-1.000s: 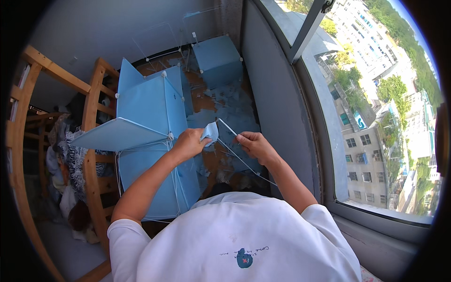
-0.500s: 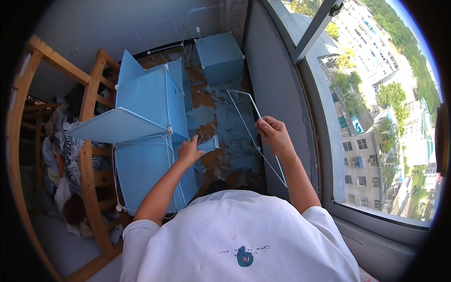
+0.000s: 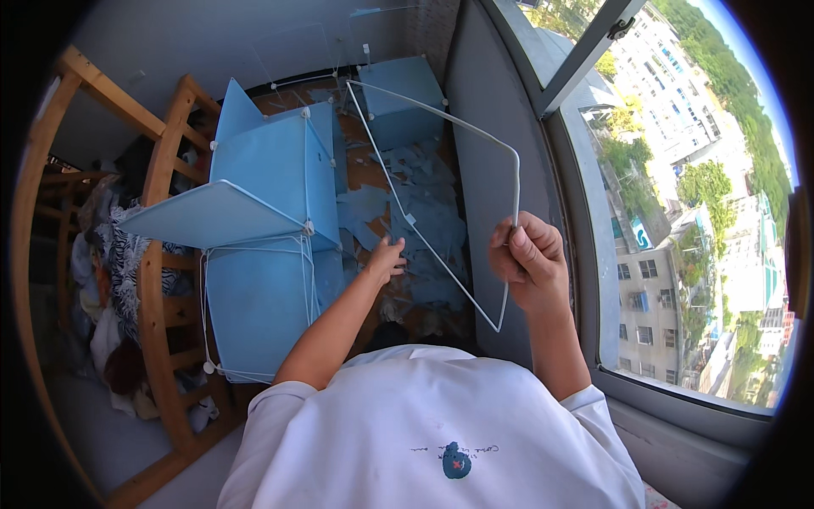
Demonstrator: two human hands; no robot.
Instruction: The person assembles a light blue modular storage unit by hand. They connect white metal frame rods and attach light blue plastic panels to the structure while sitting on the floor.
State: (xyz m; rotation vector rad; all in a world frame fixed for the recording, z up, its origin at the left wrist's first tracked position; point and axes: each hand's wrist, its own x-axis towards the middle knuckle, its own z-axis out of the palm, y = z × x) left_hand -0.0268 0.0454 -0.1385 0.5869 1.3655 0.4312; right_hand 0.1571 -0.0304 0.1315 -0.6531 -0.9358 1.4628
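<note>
A thin white wire frame [image 3: 444, 258], four-sided and bare, is held upright in my right hand [image 3: 532, 257]. The fingers and thumb are closed round one of its sides, near the window wall. My left hand [image 3: 387, 259] hovers above the littered floor, left of the frame and apart from it. Its fingers are loosely bent and spread, and I see nothing in them. Beside my left forearm stands a cube shelf [image 3: 259, 293] of light blue panels, joined by white round connectors. One blue panel [image 3: 220, 214] juts out of it to the left.
Torn blue plastic pieces [image 3: 424, 216] cover much of the brown floor. Another blue cube [image 3: 398, 127] stands at the far wall. A wooden bunk frame [image 3: 161, 254] with heaped clothes is on the left. A large window [image 3: 670, 254] runs along the right.
My right hand has moved right and nearer, turning the wire frame broader to view. My left hand has moved right; the blue strip at its fingers is no longer there.
</note>
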